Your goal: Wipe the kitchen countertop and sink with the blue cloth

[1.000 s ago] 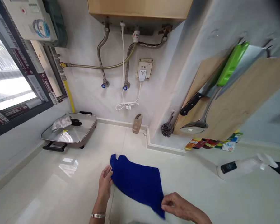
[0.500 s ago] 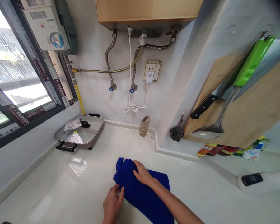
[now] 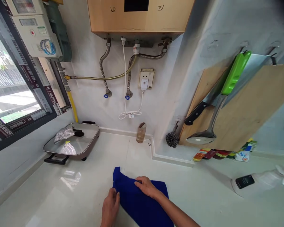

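Observation:
A deep blue cloth (image 3: 142, 201) lies on the white counter, its lower part cut off by the bottom of the view. Its upper left corner sticks up in a small point. My left hand (image 3: 110, 205) pinches the cloth's left edge between thumb and fingers. Along the upper edge, my right hand (image 3: 146, 186) grips the fabric with fingers curled over it, and my forearm crosses the cloth's right side.
An electric pan (image 3: 94, 135) with a glass lid stands at the back left. A small bottle (image 3: 141, 133) is by the wall, a white spray bottle (image 3: 257, 183) at right. Knives, a ladle (image 3: 207, 134), a cutting board (image 3: 248, 116) and a scourer (image 3: 172, 139) hang on the right wall.
The view has tilted up and shifted right. The cloth's bunched upper left part is flatter, with its edge straighter. My right fingers have closed on the upper edge; my left now pinches the side.

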`<state>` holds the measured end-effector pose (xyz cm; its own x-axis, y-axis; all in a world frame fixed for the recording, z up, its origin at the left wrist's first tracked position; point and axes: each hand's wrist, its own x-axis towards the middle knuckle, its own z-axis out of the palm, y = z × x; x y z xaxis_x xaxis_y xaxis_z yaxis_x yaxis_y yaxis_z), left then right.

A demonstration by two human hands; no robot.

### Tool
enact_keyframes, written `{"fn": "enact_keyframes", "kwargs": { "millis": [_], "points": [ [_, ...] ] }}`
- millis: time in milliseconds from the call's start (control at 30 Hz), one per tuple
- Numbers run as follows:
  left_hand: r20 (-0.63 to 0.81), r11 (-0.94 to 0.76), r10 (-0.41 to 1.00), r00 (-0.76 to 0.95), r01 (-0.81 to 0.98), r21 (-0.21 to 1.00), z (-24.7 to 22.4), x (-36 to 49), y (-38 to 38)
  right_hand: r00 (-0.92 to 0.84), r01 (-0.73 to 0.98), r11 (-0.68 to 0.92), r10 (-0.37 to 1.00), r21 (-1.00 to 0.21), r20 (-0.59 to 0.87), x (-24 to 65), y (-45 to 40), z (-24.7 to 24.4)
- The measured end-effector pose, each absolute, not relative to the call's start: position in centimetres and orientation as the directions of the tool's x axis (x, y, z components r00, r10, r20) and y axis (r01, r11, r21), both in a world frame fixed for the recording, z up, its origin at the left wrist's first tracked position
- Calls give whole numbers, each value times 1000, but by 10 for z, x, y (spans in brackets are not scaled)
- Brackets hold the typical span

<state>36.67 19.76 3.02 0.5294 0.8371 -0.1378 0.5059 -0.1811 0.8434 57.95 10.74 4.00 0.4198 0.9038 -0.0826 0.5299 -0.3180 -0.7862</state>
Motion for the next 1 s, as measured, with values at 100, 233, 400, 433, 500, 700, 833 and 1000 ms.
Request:
{"fn": "enact_keyframes", "kwargs": {
  "millis": [100,233,400,433,500,700,833,1000],
  "points": [
    [-162,124,817,553,105,987,51,380,209,478,501,-229,877,-835,46,591,93,67],
    [-134,227,855,501,-129,965,106,401,224,622,474,-189,764,-860,174,615,79,113],
    [108,-11,861,498,-195,981,171,419,239,689,492,-150,670,-858,278,630,62,171],
    [171,-91,850,499,-179,980,181,421,240,687,491,-140,669,-860,283,630,59,180],
    [294,-267,826,481,-125,955,197,422,241,669,473,-118,693,-873,269,627,52,196],
    [447,-516,780,438,48,855,229,419,239,554,276,9,816,-961,166,620,40,214],
    [455,-544,779,432,105,832,230,417,240,601,183,101,776,-978,193,625,38,204],
    [443,-563,767,464,158,811,214,428,257,627,472,25,694,-881,355,639,44,183]
  ]
}}
